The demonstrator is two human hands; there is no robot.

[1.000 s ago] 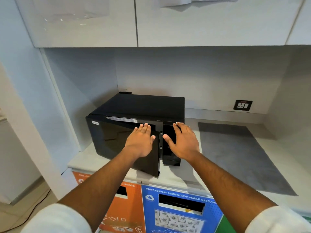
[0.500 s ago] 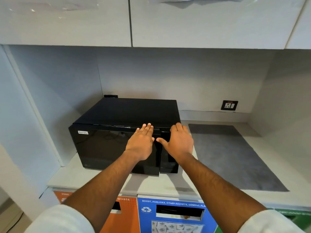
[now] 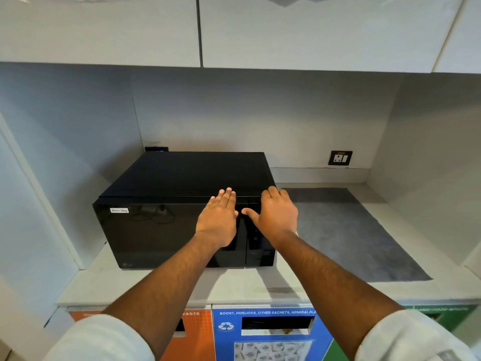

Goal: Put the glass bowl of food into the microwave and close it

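Note:
A black microwave stands on the white counter, its dark glass door flush with the front, a small white "Non-Veg" label at its upper left. My left hand lies flat against the right part of the door, fingers together and pointing up. My right hand rests flat on the control panel at the microwave's right end, thumb spread toward the left hand. Neither hand holds anything. The glass bowl of food is not visible; the dark door hides the inside.
A grey mat covers the counter to the right of the microwave. A wall socket sits behind it. White cabinets hang overhead. Orange, blue and green waste bins stand below the counter edge.
The microwave door swung from partly open to fully shut under my left hand. Both hands stayed flat on the front. The camera view shifted so the microwave sits more centred.

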